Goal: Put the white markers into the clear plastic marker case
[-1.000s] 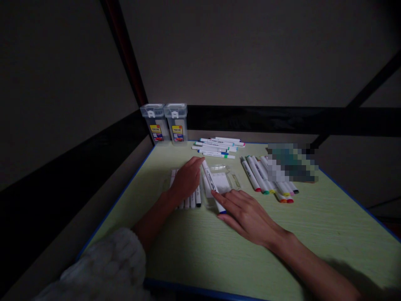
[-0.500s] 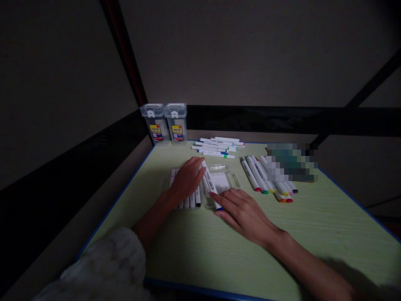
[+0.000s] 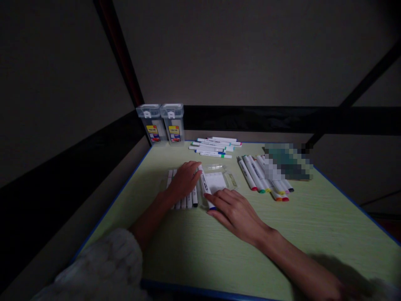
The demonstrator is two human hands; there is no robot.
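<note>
Hands meet at a white pen (image 3: 205,187) on the green table (image 3: 194,246). The left hand (image 3: 183,179) lies flat on a row of pens (image 3: 184,200), fingers together. The right hand (image 3: 234,211) pinches the white pen's near end.

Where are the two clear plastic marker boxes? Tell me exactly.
In the head view the two clear plastic boxes stand upright side by side at the table's far left corner, left of the loose pile of white markers.
</note>
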